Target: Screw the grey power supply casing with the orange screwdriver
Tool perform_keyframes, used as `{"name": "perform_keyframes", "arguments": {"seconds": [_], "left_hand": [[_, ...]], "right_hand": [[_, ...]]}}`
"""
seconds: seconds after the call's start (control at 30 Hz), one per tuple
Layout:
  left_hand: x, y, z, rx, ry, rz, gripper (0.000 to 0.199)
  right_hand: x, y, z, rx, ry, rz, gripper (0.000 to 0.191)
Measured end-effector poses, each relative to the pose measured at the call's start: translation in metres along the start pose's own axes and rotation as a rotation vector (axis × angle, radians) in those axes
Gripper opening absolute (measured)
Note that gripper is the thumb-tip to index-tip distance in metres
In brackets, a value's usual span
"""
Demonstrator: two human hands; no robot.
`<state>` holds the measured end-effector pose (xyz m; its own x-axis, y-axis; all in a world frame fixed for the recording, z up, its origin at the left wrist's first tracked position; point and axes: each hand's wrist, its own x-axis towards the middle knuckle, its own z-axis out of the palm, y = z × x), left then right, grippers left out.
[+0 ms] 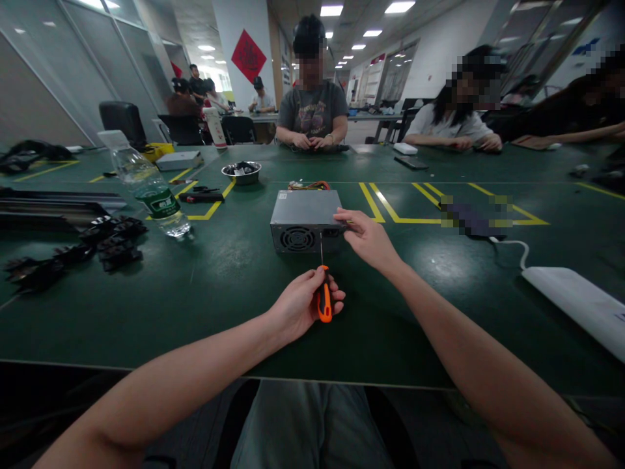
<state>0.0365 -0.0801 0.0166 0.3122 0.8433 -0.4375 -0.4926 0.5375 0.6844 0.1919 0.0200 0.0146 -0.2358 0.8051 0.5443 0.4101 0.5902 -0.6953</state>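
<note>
A grey metal computer power supply (305, 208) sits on the green table, its fan grille and power socket facing me. Several coloured wires (317, 185) come out behind it. My left hand (312, 299) is closed around the orange-and-black handle of a screwdriver (325, 303). The screwdriver's thin shaft points up and away, with its tip against or just in front of the power supply's front face, near the socket; exact contact cannot be made out. My right hand (366, 238) grips the power supply's right front corner, fingers on the top edge and side.
A water bottle (159, 198), black finned parts (114, 244) and dark metal strips (49, 208) are on the left. Further back is a metal bowl (241, 172) of small parts. A white power strip (576, 303) lies right, near a blurred dark object (471, 218). People sit opposite.
</note>
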Motion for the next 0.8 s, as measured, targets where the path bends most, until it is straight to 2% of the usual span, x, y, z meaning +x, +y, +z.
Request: {"name": "perform_keyframes", "arguments": {"seconds": [0.17, 0.4, 0.67, 0.8], "left_hand": [[-0.0018, 0.0016, -0.0001, -0.059, -0.017, 0.005, 0.026], [-0.0040, 0.0053, 0.0034, -0.047, 0.069, 0.044, 0.016], [-0.0034, 0.0050, -0.0006, -0.042, 0.043, 0.007, 0.028], [-0.0042, 0.0065, 0.0003, -0.071, 0.028, 0.028, 0.024]], "right_hand": [[-0.0006, -0.0019, -0.0002, -0.010, -0.012, 0.020, 0.041], [-0.0017, -0.0009, 0.0006, -0.013, -0.005, 0.004, 0.042], [-0.0033, -0.0023, 0.0000, -0.033, -0.009, 0.003, 0.041], [-0.0040, -0.0021, 0.0007, -0.081, -0.004, -0.012, 0.040]]}}
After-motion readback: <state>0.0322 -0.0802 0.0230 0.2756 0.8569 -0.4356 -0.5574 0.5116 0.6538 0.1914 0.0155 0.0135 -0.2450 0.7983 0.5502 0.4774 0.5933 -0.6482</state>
